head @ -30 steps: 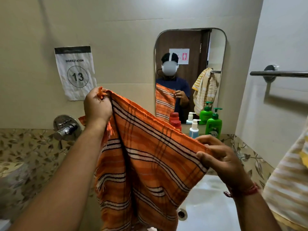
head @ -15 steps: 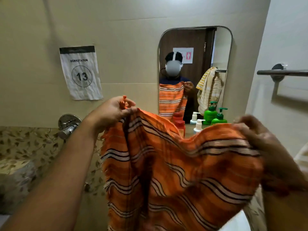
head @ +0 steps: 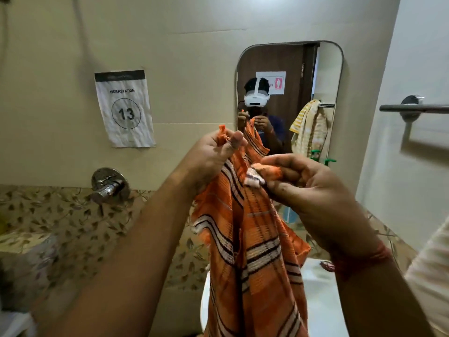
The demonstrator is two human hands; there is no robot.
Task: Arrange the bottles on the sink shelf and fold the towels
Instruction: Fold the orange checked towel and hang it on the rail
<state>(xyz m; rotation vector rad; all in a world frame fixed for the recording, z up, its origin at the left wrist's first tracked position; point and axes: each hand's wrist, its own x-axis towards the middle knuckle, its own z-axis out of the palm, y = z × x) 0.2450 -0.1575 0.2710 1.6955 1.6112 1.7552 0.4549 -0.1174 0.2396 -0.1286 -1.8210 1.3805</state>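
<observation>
An orange towel (head: 257, 251) with dark and white stripes hangs doubled over in front of me, above the sink. My left hand (head: 209, 161) pinches one top corner with its fringe. My right hand (head: 308, 190) grips the other top corner close beside it, so the two corners almost meet. The bottles on the sink shelf are mostly hidden behind my right hand; only a green pump top (head: 326, 161) and a bit of a blue bottle (head: 290, 215) show. A yellow striped towel (head: 432, 268) hangs at the right edge.
A white sink (head: 320, 300) lies below the towel. A mirror (head: 289, 76) is on the wall ahead, a chrome tap (head: 108, 188) to the left, and a towel bar (head: 413, 108) on the right wall. A paper sign reading 13 (head: 125, 109) hangs on the left.
My hands have come together, bringing the two top corners of the orange towel side by side. The towel, spread wide before, now hangs folded in half lengthwise.
</observation>
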